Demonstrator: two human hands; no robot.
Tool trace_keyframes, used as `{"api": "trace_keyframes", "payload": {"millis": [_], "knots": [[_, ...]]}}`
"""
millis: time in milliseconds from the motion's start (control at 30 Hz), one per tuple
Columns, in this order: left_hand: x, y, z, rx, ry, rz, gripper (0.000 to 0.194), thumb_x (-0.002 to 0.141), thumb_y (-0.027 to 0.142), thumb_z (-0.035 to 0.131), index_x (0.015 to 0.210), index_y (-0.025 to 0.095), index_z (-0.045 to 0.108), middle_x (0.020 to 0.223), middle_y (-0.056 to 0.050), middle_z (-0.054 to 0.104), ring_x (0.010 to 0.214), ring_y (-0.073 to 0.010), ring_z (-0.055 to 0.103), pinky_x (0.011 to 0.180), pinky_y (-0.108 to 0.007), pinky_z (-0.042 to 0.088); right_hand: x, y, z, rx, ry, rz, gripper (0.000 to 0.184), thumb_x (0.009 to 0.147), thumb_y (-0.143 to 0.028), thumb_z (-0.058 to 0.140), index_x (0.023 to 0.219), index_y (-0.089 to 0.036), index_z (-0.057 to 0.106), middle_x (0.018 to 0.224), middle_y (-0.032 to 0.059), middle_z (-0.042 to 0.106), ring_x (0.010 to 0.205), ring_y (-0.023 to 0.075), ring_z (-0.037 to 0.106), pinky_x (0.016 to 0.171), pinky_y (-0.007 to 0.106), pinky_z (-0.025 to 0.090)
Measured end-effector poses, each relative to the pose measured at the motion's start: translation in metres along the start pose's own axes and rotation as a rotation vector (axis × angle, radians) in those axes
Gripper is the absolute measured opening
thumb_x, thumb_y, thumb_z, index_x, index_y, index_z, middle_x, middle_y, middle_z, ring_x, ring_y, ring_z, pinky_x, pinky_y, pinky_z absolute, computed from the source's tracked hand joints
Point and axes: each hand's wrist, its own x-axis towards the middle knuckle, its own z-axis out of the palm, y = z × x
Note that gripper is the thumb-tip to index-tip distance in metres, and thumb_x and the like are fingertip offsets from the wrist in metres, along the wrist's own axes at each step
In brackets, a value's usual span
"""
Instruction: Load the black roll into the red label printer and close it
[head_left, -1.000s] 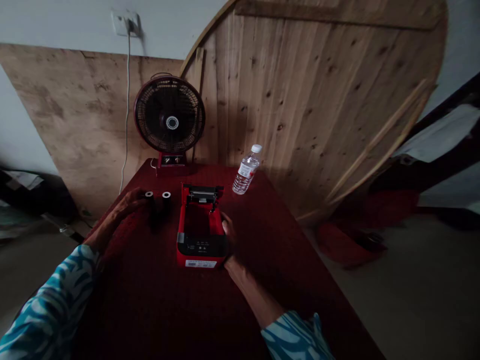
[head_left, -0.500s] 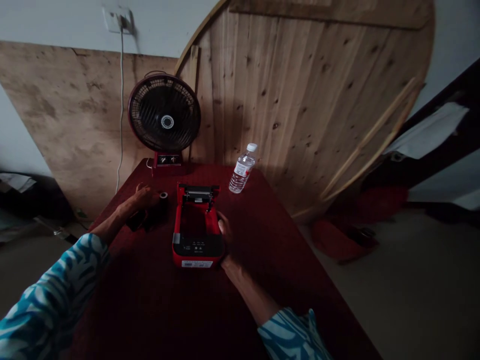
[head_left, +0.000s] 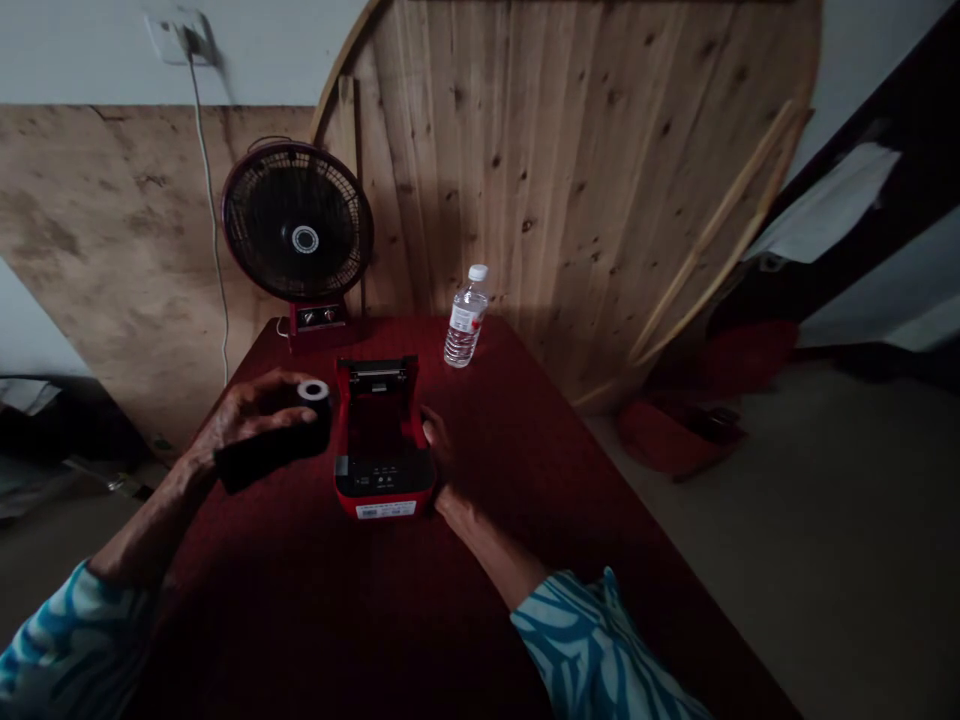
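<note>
A red and black label printer (head_left: 386, 480) stands on the dark red table (head_left: 480, 420), its top open and the bay inside exposed. My right hand (head_left: 439, 445) is closed around the printer's right side, its fingertips partly hidden behind the casing. To the left of the printer, my left hand (head_left: 251, 410) grips a dark roll (head_left: 319, 415) between thumb and fingers. The roll's white ring-shaped end faces up, and a loose black strip (head_left: 266, 455) trails from it below the hand. It appears lifted off the tabletop, close to the printer's left edge.
A fan (head_left: 304, 230) stands at the table's back left, its cord running up to a wall socket (head_left: 180, 38). Behind the printer, to the right, is a water bottle (head_left: 465, 318). A large round wooden board (head_left: 555, 170) leans on the wall. A red basin-like object (head_left: 675, 435) lies beyond the right edge.
My left hand has raised the dark roll and brought it toward the printer, the strip now hanging into sight. My right hand stays on the printer. The whole view has shifted slightly.
</note>
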Motion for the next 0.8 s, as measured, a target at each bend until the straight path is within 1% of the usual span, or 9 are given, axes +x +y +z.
{"api": "trace_keyframes", "payload": {"millis": [100, 200, 267, 333, 400, 500, 633, 733, 800], "knots": [[0.0, 0.012, 0.029, 0.199, -0.127, 0.174, 0.036, 0.075, 0.041, 0.072, 0.105, 0.021, 0.068, 0.096, -0.006, 0.075, 0.083, -0.0224, 0.071, 0.071, -0.031, 0.058, -0.003, -0.006, 0.004, 0.06, 0.001, 0.039, 0.04, 0.075, -0.047, 0.064, 0.108, -0.025, 0.067, 0.102, 0.0008, 0.074, 0.091, 0.0209, 0.066, 0.079, 0.034, 0.051], [0.01, 0.017, 0.059, 0.499, -0.182, 0.357, 0.032, 0.081, 0.039, 0.068, 0.109, 0.023, 0.07, 0.106, -0.005, 0.075, 0.095, -0.0228, 0.071, 0.086, -0.033, 0.055, -0.005, -0.01, 0.007, 0.083, -0.003, 0.03, 0.041, 0.074, -0.049, 0.065, 0.106, -0.024, 0.067, 0.104, 0.0025, 0.074, 0.094, 0.0215, 0.066, 0.082, 0.035, 0.05], [0.017, 0.021, 0.076, 0.711, -0.223, 0.349, 0.03, 0.086, 0.036, 0.065, 0.114, 0.025, 0.069, 0.114, -0.005, 0.073, 0.103, -0.0239, 0.069, 0.09, -0.034, 0.054, -0.006, -0.011, 0.007, 0.072, -0.005, 0.023, 0.041, 0.075, -0.049, 0.064, 0.107, -0.024, 0.066, 0.106, 0.0029, 0.073, 0.097, 0.0217, 0.066, 0.085, 0.035, 0.05], [0.021, 0.027, 0.089, 0.936, -0.271, 0.247, 0.03, 0.088, 0.033, 0.063, 0.117, 0.027, 0.068, 0.117, -0.006, 0.072, 0.107, -0.0263, 0.068, 0.09, -0.036, 0.054, -0.006, -0.012, 0.007, 0.064, -0.021, 0.024, 0.041, 0.075, -0.05, 0.064, 0.108, -0.024, 0.066, 0.108, 0.0029, 0.072, 0.099, 0.022, 0.065, 0.087, 0.036, 0.049], [0.026, 0.033, 0.099, 1.084, -0.304, 0.151, 0.032, 0.088, 0.027, 0.064, 0.119, 0.03, 0.067, 0.118, -0.007, 0.072, 0.108, -0.0294, 0.068, 0.088, -0.039, 0.055, -0.006, -0.012, 0.006, 0.071, -0.036, 0.011, 0.042, 0.075, -0.05, 0.065, 0.109, -0.025, 0.067, 0.11, 0.0029, 0.072, 0.102, 0.0222, 0.064, 0.089, 0.036, 0.048], [0.033, 0.034, 0.112, 1.133, -0.328, 0.115, 0.036, 0.085, 0.017, 0.064, 0.119, 0.03, 0.068, 0.12, -0.01, 0.07, 0.109, -0.0327, 0.067, 0.085, -0.042, 0.056, -0.007, -0.014, 0.005, 0.073, -0.052, -0.004, 0.042, 0.075, -0.05, 0.065, 0.109, -0.025, 0.068, 0.112, 0.0029, 0.072, 0.105, 0.022, 0.063, 0.09, 0.035, 0.048], [0.048, 0.022, 0.123, 1.127, -0.385, 0.099, 0.027, 0.085, 0.009, 0.056, 0.101, 0.02, 0.075, 0.107, -0.017, 0.073, 0.099, -0.0354, 0.07, 0.08, -0.045, 0.056, -0.006, -0.015, 0.004, 0.033, -0.027, 0.014, 0.038, 0.076, -0.047, 0.065, 0.108, -0.026, 0.069, 0.111, 0.0022, 0.072, 0.106, 0.0223, 0.063, 0.091, 0.035, 0.048], [0.058, 0.013, 0.122, 1.068, -0.434, 0.109, 0.022, 0.082, 0.008, 0.058, 0.086, 0.018, 0.076, 0.099, -0.017, 0.075, 0.095, -0.0353, 0.071, 0.079, -0.045, 0.055, -0.006, -0.015, 0.004, 0.026, -0.012, 0.03, 0.038, 0.075, -0.046, 0.066, 0.107, -0.026, 0.069, 0.113, 0.0022, 0.072, 0.107, 0.0228, 0.062, 0.091, 0.036, 0.049], [0.06, 0.011, 0.114, 0.992, -0.468, 0.131, 0.018, 0.08, 0.012, 0.063, 0.088, 0.021, 0.077, 0.098, -0.013, 0.076, 0.094, -0.0325, 0.071, 0.08, -0.042, 0.055, -0.006, -0.015, 0.004, 0.038, -0.022, 0.039, 0.04, 0.075, -0.046, 0.066, 0.109, -0.025, 0.068, 0.113, 0.0026, 0.072, 0.108, 0.0231, 0.062, 0.09, 0.036, 0.049]]}}
